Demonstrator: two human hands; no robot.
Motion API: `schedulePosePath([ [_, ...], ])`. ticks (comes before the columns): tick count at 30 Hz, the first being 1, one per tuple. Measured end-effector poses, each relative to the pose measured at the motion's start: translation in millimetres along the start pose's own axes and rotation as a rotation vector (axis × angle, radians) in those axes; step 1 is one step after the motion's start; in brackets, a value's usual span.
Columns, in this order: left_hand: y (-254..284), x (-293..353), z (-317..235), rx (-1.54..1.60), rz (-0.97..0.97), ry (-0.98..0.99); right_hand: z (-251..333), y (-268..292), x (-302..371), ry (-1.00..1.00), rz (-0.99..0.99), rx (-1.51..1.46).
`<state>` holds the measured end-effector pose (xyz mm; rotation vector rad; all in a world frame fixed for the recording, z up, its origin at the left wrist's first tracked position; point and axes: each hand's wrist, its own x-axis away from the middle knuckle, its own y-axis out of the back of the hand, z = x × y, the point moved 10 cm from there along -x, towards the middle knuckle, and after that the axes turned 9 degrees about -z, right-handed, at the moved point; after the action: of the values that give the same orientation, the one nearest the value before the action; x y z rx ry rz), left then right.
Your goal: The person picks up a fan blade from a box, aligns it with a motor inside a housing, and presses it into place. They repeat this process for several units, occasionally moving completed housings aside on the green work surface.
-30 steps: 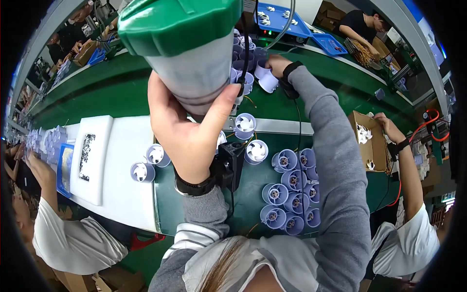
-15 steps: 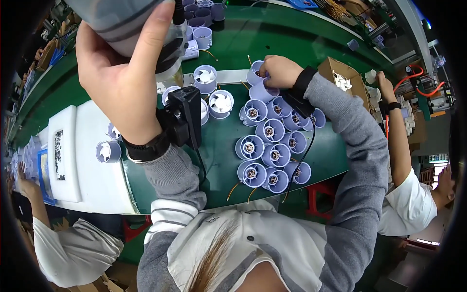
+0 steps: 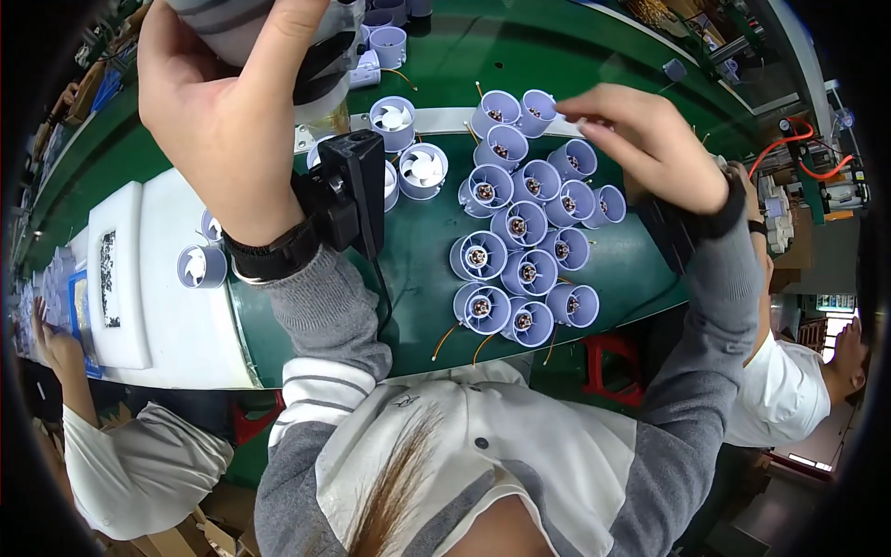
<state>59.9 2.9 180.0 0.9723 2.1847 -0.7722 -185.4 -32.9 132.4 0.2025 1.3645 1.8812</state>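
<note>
My left hand point(image 3: 218, 139) is wrapped round a bulky grey, rounded object with dark bands point(image 3: 243, 32) at the upper left; its top runs out of view. My right hand point(image 3: 650, 139) hovers right of the farthest fan housings, index finger and thumb apart, the fingertips slightly blurred. Nearest to it stands a lilac round housing point(image 3: 536, 113) with a bare motor core inside. Several more such housings point(image 3: 520, 225) stand upright in a cluster on the green bench, some trailing thin orange wires. Left of them, several housings carry white fan blades point(image 3: 422, 171).
A white foam block point(image 3: 121, 269) and a pale sheet cover the bench's left part. Two finished-looking fans point(image 3: 202, 266) sit at that sheet's edge. A metal rail point(image 3: 445, 121) crosses behind the housings. Co-workers' arms point(image 3: 63, 348) are on both sides; a red stool point(image 3: 613, 367) stands below.
My right hand has lifted away from the far housings and moved to the right, uncovering them. My left hand keeps its grip on the grey object. The view has shifted slightly.
</note>
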Motion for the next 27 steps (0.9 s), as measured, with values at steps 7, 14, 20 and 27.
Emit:
schedulePosePath([
  [7, -44, 14, 4, 0.268, 0.185, 0.184, 89, 34, 136, 0.104, -0.266, -0.173],
  [14, -47, 117, 103, -0.521, 0.802, -0.393, 29, -30, 288, -0.276, -0.913, -0.240],
  [20, -65, 172, 117, -0.770, 1.035, -0.380, 10, -83, 306, -0.425, -1.033, -0.411],
  [27, 9, 181, 69, -0.842, 1.091, -0.337, 12, -99, 278, -0.382, -0.965, -0.276],
])
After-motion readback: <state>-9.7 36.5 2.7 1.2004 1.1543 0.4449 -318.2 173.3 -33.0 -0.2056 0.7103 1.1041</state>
